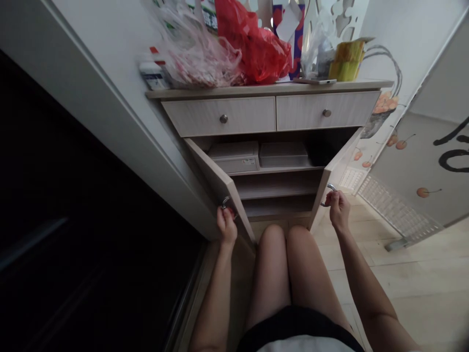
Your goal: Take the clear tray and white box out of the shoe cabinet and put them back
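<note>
My left hand is closed around the metal handle of the left cabinet door. My right hand is closed on the curved metal handle of the right cabinet door. Both doors stand swung outward from the pale wood cabinet, one on each side of my knees. Inside, the upper shelf carries a whitish plastic box on the left and a clear box beside it. A dark thing at that shelf's right end is too dim to make out.
Two drawers with round knobs run above the doors. On top lie a pinkish plastic bag, a red bag, a white bottle, a yellow package and a phone-like slab. A folding screen stands at the right.
</note>
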A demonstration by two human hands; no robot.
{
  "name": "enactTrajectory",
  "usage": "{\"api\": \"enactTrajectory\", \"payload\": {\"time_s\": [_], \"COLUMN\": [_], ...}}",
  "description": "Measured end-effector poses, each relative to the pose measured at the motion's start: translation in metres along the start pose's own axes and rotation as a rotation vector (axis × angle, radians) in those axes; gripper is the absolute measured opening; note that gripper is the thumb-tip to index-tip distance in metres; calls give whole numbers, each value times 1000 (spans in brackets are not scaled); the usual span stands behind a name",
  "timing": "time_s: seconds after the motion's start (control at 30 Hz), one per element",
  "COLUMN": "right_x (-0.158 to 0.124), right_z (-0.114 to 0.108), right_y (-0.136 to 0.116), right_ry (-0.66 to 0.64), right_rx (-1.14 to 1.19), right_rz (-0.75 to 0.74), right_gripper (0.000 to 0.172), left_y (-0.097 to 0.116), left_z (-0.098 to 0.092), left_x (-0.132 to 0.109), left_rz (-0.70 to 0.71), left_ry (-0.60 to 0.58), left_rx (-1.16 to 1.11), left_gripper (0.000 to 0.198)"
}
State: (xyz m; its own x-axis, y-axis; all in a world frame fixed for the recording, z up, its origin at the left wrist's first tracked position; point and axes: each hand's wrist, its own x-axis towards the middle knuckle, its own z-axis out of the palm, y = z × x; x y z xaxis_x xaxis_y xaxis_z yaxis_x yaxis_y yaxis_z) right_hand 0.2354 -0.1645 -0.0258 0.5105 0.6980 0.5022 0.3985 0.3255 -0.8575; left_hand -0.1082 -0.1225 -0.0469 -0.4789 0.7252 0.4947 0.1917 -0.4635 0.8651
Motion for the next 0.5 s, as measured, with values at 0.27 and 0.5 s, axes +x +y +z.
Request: {"api": "enactTrajectory", "payload": {"time_s": [0.27, 0.5], "right_x": [-6, 0], "right_z": [-39, -96], "right_y": [8, 32], "right_ry": [193, 456], "right_rx": [-16, -197], "right_rz": [10, -55], "right_gripper": [59, 58], "left_y": [-6, -11], "left_z": [-72, -120], "left_x": [10, 31], "left_rz": [17, 50], "left_ry": [141, 293], "left_rx": [61, 118], "left_gripper": [61, 57]}}
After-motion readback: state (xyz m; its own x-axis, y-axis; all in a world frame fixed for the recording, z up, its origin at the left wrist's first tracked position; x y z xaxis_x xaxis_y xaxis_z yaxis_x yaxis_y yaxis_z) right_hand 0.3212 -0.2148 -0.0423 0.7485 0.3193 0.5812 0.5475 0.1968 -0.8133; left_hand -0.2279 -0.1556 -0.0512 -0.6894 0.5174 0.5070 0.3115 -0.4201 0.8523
